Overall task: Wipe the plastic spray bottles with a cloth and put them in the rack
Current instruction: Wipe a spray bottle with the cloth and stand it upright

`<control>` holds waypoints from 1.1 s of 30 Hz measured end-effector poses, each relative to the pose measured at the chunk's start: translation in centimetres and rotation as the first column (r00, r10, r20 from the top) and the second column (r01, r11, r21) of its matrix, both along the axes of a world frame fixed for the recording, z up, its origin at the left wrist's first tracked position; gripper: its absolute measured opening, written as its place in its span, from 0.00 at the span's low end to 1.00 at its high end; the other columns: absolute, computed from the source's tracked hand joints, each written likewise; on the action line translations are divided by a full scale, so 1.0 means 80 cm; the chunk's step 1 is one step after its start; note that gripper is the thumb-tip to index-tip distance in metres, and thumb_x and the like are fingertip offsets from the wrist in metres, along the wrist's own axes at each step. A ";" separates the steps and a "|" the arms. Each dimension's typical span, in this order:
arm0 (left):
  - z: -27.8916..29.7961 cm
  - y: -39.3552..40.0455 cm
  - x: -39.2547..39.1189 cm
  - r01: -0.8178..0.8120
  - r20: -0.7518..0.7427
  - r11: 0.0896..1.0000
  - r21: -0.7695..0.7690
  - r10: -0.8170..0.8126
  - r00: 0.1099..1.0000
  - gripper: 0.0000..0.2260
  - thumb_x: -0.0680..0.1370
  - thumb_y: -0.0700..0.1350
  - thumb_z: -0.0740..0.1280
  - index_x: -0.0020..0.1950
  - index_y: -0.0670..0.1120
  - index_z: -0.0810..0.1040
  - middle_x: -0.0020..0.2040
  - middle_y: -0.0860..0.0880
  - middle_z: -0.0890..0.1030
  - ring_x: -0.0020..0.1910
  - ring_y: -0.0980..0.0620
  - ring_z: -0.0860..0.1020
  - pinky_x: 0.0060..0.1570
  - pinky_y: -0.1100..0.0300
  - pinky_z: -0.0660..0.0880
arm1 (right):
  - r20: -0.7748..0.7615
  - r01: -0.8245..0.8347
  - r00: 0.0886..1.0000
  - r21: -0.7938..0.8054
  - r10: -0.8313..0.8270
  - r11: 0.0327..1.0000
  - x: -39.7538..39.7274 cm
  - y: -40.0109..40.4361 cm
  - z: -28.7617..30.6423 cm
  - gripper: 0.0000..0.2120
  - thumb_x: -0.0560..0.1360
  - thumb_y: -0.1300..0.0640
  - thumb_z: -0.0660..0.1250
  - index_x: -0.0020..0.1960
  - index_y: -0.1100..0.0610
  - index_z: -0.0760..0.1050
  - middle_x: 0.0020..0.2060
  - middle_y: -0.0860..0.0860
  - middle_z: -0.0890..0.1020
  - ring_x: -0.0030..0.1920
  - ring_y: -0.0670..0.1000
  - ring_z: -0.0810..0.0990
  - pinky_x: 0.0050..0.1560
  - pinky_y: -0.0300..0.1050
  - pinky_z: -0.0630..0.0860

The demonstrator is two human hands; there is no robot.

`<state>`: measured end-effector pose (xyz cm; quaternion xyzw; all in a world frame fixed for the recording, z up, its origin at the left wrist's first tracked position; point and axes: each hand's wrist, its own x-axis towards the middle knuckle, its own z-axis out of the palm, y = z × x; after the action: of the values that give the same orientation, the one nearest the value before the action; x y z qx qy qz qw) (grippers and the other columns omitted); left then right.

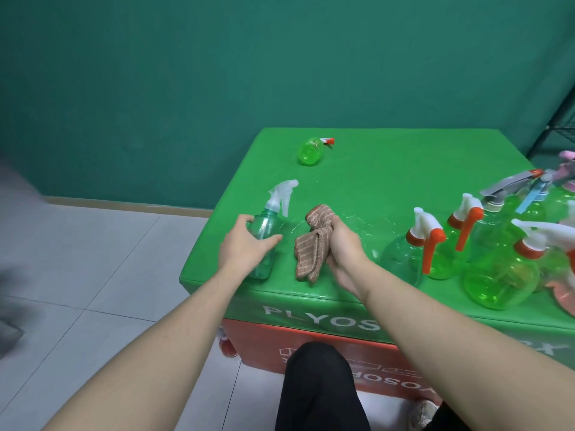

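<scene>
So we've got the left hand (245, 244) wrapped around the body of a teal spray bottle (264, 234) with a clear trigger head, which looks like it stands upright close to the front left corner of the green padded box top (389, 169), thumb on the right side of it and fingers curled round the left. The right hand (340, 244) is clenched around a bunched brown striped cloth (312, 253), which hangs down from the fist and touches the top just beside the teal bottle, near the front edge. Moving outward, we see a crowd of bottles along the right edge: a clear green one with a white and orange trigger (404, 256) nearest the right wrist, a second green one with an orange trigger (448, 244) just behind it, and a big round green bottle (497, 275) at the front right, with more green, blue and pink sprayers packed behind, too jumbled for us to sort out. One small green bottle (309, 150) lies on its side by itself near the back left corner, well apart from everything else. At the far right edge of the shot we can make out a bit of black wire rack (557, 126) against the green wall. The box front shows white lettering, with an orange section under the green one.
</scene>
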<state>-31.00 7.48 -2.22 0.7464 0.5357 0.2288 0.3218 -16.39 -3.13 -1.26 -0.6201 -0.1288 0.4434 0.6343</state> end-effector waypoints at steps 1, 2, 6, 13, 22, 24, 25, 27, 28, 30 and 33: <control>-0.002 0.001 -0.001 0.009 0.058 1.000 -0.030 -0.007 0.998 0.33 0.73 0.59 0.76 0.72 0.49 0.68 0.47 0.56 0.76 0.40 0.53 0.77 0.40 0.57 0.73 | -0.018 0.008 1.000 0.008 -0.008 1.000 0.001 0.001 0.003 0.15 0.86 0.52 0.54 0.54 0.56 0.77 0.44 0.56 0.82 0.46 0.53 0.81 0.59 0.53 0.78; -0.004 0.002 -0.003 0.018 0.124 0.998 -0.060 -0.010 0.992 0.33 0.74 0.58 0.76 0.74 0.49 0.68 0.52 0.55 0.76 0.46 0.52 0.77 0.46 0.57 0.73 | -0.033 0.014 0.999 0.012 -0.014 1.000 0.001 0.002 0.005 0.15 0.86 0.52 0.54 0.54 0.56 0.77 0.43 0.55 0.82 0.44 0.53 0.81 0.57 0.52 0.78; -0.008 -0.002 -0.001 0.154 0.356 0.965 -0.213 -0.070 0.932 0.29 0.78 0.56 0.71 0.77 0.52 0.66 0.63 0.57 0.72 0.58 0.55 0.73 0.60 0.56 0.71 | -0.054 0.001 0.999 0.026 0.001 1.000 0.000 0.013 0.016 0.15 0.87 0.51 0.53 0.53 0.56 0.77 0.43 0.55 0.82 0.44 0.52 0.80 0.52 0.50 0.79; -0.020 -0.015 0.020 0.358 0.461 0.866 -0.348 -0.174 0.870 0.13 0.82 0.50 0.67 0.66 0.55 0.77 0.57 0.57 0.84 0.55 0.59 0.82 0.57 0.56 0.76 | -0.120 0.000 0.993 0.092 0.011 0.996 -0.001 0.037 0.034 0.18 0.86 0.51 0.56 0.49 0.58 0.79 0.36 0.54 0.84 0.38 0.52 0.81 0.46 0.49 0.81; -0.025 -0.020 0.027 0.426 0.524 0.798 -0.426 -0.166 0.835 0.12 0.81 0.55 0.66 0.62 0.53 0.79 0.54 0.52 0.87 0.54 0.50 0.85 0.58 0.51 0.79 | -0.256 -0.017 0.966 0.113 0.046 0.993 0.007 0.043 0.042 0.16 0.86 0.56 0.52 0.50 0.59 0.77 0.33 0.54 0.82 0.35 0.53 0.78 0.42 0.48 0.79; -0.025 -0.020 0.027 0.452 0.512 0.780 -0.432 -0.200 0.835 0.22 0.77 0.62 0.67 0.67 0.54 0.77 0.59 0.54 0.85 0.59 0.54 0.83 0.65 0.50 0.75 | -0.218 -0.057 0.973 0.107 0.079 0.993 0.002 0.040 0.039 0.17 0.86 0.55 0.53 0.51 0.58 0.78 0.35 0.55 0.82 0.35 0.53 0.79 0.42 0.49 0.79; -0.024 -0.020 0.028 0.466 0.506 0.774 -0.429 -0.221 0.834 0.23 0.77 0.63 0.66 0.69 0.54 0.76 0.60 0.56 0.84 0.59 0.58 0.82 0.66 0.53 0.74 | -0.185 -0.075 0.978 0.099 0.093 0.992 0.001 0.039 0.037 0.16 0.86 0.54 0.53 0.51 0.58 0.78 0.36 0.55 0.81 0.36 0.53 0.79 0.44 0.50 0.79; -0.021 -0.024 0.030 0.482 0.493 0.764 -0.430 -0.248 0.834 0.21 0.79 0.61 0.64 0.71 0.55 0.74 0.60 0.60 0.82 0.56 0.67 0.80 0.65 0.59 0.72 | -0.067 -0.117 0.991 0.032 0.119 0.993 -0.002 0.039 0.032 0.17 0.86 0.51 0.53 0.50 0.57 0.78 0.39 0.57 0.82 0.39 0.54 0.80 0.49 0.52 0.80; -0.019 -0.025 0.030 0.482 0.493 0.762 -0.432 -0.249 0.834 0.23 0.79 0.61 0.64 0.72 0.55 0.73 0.62 0.60 0.82 0.58 0.66 0.79 0.68 0.58 0.71 | 0.042 -0.137 0.990 -0.027 0.138 0.990 -0.003 0.040 0.029 0.19 0.86 0.50 0.51 0.50 0.57 0.78 0.43 0.58 0.83 0.42 0.55 0.81 0.53 0.53 0.81; -0.017 -0.030 0.031 0.481 0.508 0.762 -0.434 -0.234 0.829 0.27 0.77 0.62 0.66 0.73 0.52 0.73 0.63 0.55 0.83 0.62 0.58 0.80 0.72 0.51 0.70 | 0.333 -0.119 0.929 -0.144 0.162 0.982 -0.004 0.041 0.023 0.20 0.86 0.50 0.48 0.52 0.57 0.78 0.54 0.60 0.83 0.51 0.55 0.80 0.60 0.53 0.77; -0.015 -0.031 0.035 0.480 0.520 0.750 -0.455 -0.214 0.827 0.22 0.81 0.60 0.65 0.71 0.51 0.74 0.61 0.52 0.84 0.62 0.51 0.82 0.71 0.45 0.71 | 0.620 -0.091 0.760 -0.197 0.196 0.976 -0.003 0.032 0.021 0.22 0.87 0.50 0.46 0.59 0.58 0.76 0.57 0.55 0.80 0.57 0.55 0.77 0.61 0.49 0.71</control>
<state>-28.23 5.00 -3.38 0.6334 0.3400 0.1539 0.6779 -16.66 -0.57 0.42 -0.7690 -0.3478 0.2636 0.4671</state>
